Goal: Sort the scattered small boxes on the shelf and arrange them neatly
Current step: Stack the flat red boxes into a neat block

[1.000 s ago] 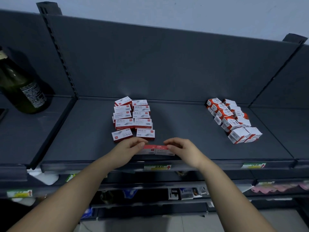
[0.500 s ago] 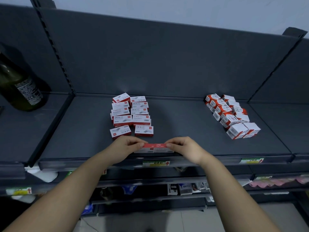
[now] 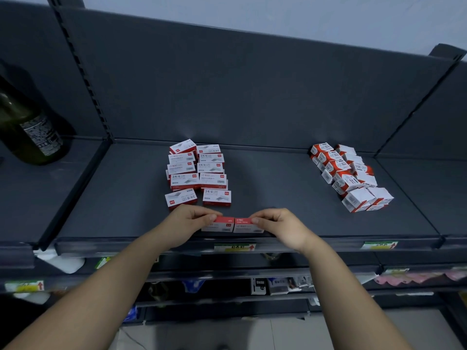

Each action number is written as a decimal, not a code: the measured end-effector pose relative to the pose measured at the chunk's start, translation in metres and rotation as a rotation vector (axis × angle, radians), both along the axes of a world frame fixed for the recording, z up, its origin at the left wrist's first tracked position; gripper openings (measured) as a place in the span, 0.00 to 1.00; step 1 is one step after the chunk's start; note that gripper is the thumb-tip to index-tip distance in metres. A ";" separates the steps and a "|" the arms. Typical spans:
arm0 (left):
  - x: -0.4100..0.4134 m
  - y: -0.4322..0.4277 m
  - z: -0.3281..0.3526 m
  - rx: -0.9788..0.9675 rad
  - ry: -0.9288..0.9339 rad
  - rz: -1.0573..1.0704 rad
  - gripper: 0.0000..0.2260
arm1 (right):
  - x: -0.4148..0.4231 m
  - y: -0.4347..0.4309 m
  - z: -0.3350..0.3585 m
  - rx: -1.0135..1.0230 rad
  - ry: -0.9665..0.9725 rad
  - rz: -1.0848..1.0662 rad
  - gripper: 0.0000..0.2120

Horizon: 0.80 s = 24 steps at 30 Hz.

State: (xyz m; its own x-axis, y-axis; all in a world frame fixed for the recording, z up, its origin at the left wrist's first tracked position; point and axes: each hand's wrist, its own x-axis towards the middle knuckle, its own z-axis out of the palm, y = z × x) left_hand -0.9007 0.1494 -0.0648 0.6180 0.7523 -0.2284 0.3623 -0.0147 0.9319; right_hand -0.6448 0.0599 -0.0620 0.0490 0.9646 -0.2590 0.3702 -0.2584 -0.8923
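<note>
While both forearms reach in from the bottom of the frame, the left hand (image 3: 188, 222) and the right hand (image 3: 276, 223) meet near the front edge of the dark grey shelf (image 3: 113, 198). Between them sit two red-and-white boxes (image 3: 232, 224), side by side and touching, long faces toward the camera. Left fingertips (image 3: 212, 218) pinch the outer end of the left box; right fingertips (image 3: 255, 220) pinch the outer end of the right box. Each hand is closed on its own box, the hands held apart by the pair. Whether the boxes rest on the shelf surface or are lifted just above it cannot be told.

At 12 o'clock from the hands, just beyond them: a two-column stack of matching flat boxes (image 3: 198, 171), labels up, marked 24/6. Rear rows fairly square; the front-left box (image 3: 180, 197) is skewed and apart from its neighbour (image 3: 216, 197).

At 2 o'clock, well apart: a second group of chunkier red-and-white boxes (image 3: 350, 175), in a loose diagonal double row, several tilted.

At 10 o'clock, on the adjoining shelf bay: a dark green bottle (image 3: 27, 130) with a printed label, partly cut off by the frame.

Front rail below the hands carries a yellow-green price tag (image 3: 235, 247); print blurred. Lower shelves hold small items, too dim to identify.
</note>
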 end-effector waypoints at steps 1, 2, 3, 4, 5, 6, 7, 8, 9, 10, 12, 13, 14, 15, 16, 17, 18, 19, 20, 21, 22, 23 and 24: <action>0.000 0.000 0.000 -0.001 0.001 0.002 0.08 | 0.000 0.000 -0.001 0.004 0.006 -0.006 0.08; 0.001 0.000 0.000 -0.002 0.002 0.003 0.08 | 0.000 0.000 -0.001 0.006 0.011 -0.008 0.08; 0.001 0.000 0.000 -0.002 0.004 0.003 0.08 | 0.000 0.000 0.000 0.007 0.014 -0.009 0.08; 0.001 -0.001 0.000 -0.001 0.001 0.001 0.08 | 0.000 0.000 0.000 0.007 0.013 -0.008 0.08; 0.001 -0.001 0.000 -0.001 -0.002 -0.002 0.08 | -0.001 0.000 0.000 0.009 0.011 -0.006 0.08; 0.001 -0.001 0.000 -0.002 -0.003 -0.006 0.08 | -0.001 0.000 0.000 0.012 0.010 -0.004 0.08; 0.000 -0.001 0.000 -0.003 0.001 -0.013 0.08 | -0.001 0.000 0.000 0.014 0.012 -0.003 0.08; 0.000 -0.001 0.001 -0.003 0.006 -0.019 0.08 | 0.000 0.001 0.000 0.015 0.016 0.000 0.08; 0.000 -0.001 0.001 -0.003 0.012 -0.021 0.08 | 0.000 0.001 0.000 0.014 0.016 0.002 0.08; 0.000 -0.001 0.001 -0.003 0.014 -0.021 0.08 | 0.000 0.001 0.001 0.015 0.017 0.005 0.08; -0.001 -0.001 0.000 -0.006 0.013 -0.021 0.08 | 0.000 0.000 0.001 0.018 0.021 0.001 0.09; -0.001 -0.001 0.001 -0.007 0.012 -0.022 0.08 | -0.001 0.000 0.000 0.020 0.021 -0.005 0.09; -0.001 -0.001 0.001 -0.008 0.012 -0.023 0.08 | -0.001 0.000 0.000 0.024 0.020 -0.010 0.09; -0.001 -0.001 0.001 -0.008 0.014 -0.024 0.08 | -0.001 0.000 -0.001 0.026 0.020 -0.014 0.09; -0.001 -0.001 0.001 -0.009 0.016 -0.025 0.08 | 0.000 0.000 -0.001 0.029 0.020 -0.014 0.09; -0.001 0.000 0.001 -0.010 0.020 -0.027 0.08 | 0.000 0.000 0.000 0.029 0.019 -0.013 0.09; -0.001 0.000 0.001 -0.012 0.021 -0.029 0.08 | 0.000 0.000 0.000 0.029 0.016 -0.009 0.09; -0.001 0.000 0.001 -0.014 0.021 -0.029 0.08 | -0.001 0.000 0.001 0.028 0.015 -0.007 0.09; -0.001 0.001 0.001 -0.015 0.018 -0.030 0.08 | 0.000 0.001 0.001 0.028 0.014 -0.005 0.09; -0.001 0.001 0.001 -0.015 0.018 -0.033 0.08 | -0.001 0.001 0.001 0.026 0.014 -0.005 0.09; -0.001 0.001 0.001 -0.014 0.020 -0.038 0.08 | -0.001 0.001 0.001 0.025 0.013 -0.004 0.09; -0.001 0.001 0.001 -0.013 0.023 -0.046 0.09 | -0.001 0.001 0.001 0.022 0.014 -0.003 0.09; -0.001 0.001 0.001 -0.015 0.022 -0.053 0.09 | -0.001 0.000 0.001 0.018 0.014 -0.001 0.08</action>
State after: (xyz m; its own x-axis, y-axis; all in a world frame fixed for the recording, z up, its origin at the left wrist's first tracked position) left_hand -0.9014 0.1500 -0.0639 0.6518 0.7147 -0.2536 0.3821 -0.0206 0.9239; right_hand -0.6458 0.0603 -0.0612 0.0462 0.9690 -0.2426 0.3575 -0.2428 -0.9018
